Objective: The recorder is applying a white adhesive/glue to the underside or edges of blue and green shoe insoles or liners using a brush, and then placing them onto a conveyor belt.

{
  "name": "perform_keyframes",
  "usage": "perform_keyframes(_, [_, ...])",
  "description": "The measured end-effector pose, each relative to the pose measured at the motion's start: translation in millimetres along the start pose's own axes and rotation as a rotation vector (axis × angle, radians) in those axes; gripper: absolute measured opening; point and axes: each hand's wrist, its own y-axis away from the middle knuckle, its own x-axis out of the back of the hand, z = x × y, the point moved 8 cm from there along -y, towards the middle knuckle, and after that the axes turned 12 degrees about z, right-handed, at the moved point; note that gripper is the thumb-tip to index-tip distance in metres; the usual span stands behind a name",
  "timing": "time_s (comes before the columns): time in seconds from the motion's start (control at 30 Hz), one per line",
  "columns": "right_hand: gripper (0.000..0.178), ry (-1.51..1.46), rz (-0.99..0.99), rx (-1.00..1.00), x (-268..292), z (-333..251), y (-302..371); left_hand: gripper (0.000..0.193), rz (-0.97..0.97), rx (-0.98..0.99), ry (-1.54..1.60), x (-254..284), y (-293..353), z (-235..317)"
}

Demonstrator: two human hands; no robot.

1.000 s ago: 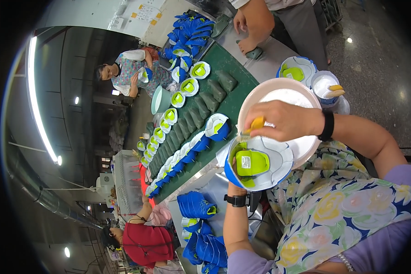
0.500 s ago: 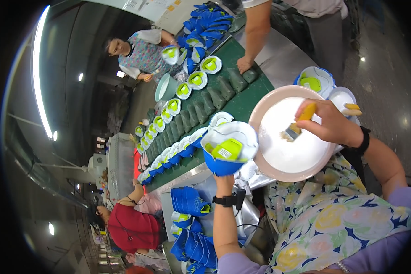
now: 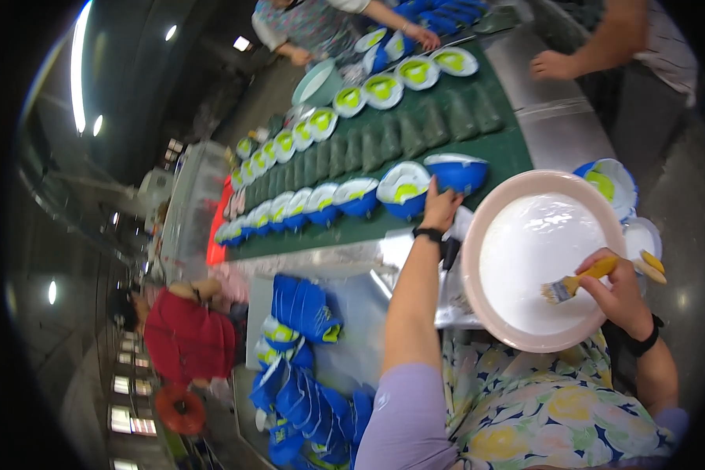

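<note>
My left hand [image 3: 443, 207] reaches over the front edge of the green belt [image 3: 497, 153], closed on a tilted blue shoe upper [image 3: 460, 177] at the row's right end. Its index finger points up beside the neighbouring white-lined blue upper [image 3: 403, 205]; some of its other fingers are blurred. My right hand [image 3: 620, 291] grips a yellow-handled paintbrush [image 3: 595, 269]. The brush's pale bristles hang over the white liquid [image 3: 529, 251] in a pink basin [image 3: 478, 305], at its right side.
Dark foot-shaped pieces [image 3: 411, 135] line the belt between two rows of uppers. Blue uppers [image 3: 305, 309] are piled in a metal tray at lower left. A white cup [image 3: 641, 235] with yellow handles stands by the basin. Co-workers stand across the belt and at left.
My left hand has moved up and away, bringing the upper from beside the basin to the belt. My right hand has shifted down and right with the brush. The whole view has turned.
</note>
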Motion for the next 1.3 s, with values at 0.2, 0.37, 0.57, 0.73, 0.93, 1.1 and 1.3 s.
perform_keyframes(0.2, [0.012, -0.039, -0.034, -0.112, -1.2, 17.8, 11.2, 0.054, 0.350, -0.553, -0.752, 86.0, 6.9, 83.2])
perform_keyframes(0.37, [0.013, -0.065, -0.046, -0.150, 7.0, 22.9, 10.1, 0.057, 0.315, -0.794, -1.756, 244.9, 130.8, 136.6])
perform_keyframes(0.57, [0.010, 0.089, -0.094, 0.071, -4.0, 1.0, -6.5, 0.030, 0.456, -0.530, -2.142, 398.1, 259.9, 89.5])
perform_keyframes(0.73, [0.013, -0.010, -0.222, 0.164, -69.6, -15.0, -15.9, 0.021, 0.421, -0.855, -1.894, 348.5, 268.4, 126.8])
perform_keyframes(0.93, [0.018, 0.268, -0.501, 0.341, -91.2, -22.7, 10.7, 0.036, 0.354, -1.078, -1.063, 250.3, 273.4, 188.2])
perform_keyframes(1.1, [0.017, 0.263, -0.234, 0.358, -32.0, -29.4, -13.3, 0.041, 0.021, -0.313, -0.026, 203.3, 249.9, 160.3])
perform_keyframes(1.3, [0.016, 0.093, -0.044, 0.518, 5.3, -61.5, -38.9, 0.048, -0.403, -0.057, -0.040, 79.7, 267.9, 117.1])
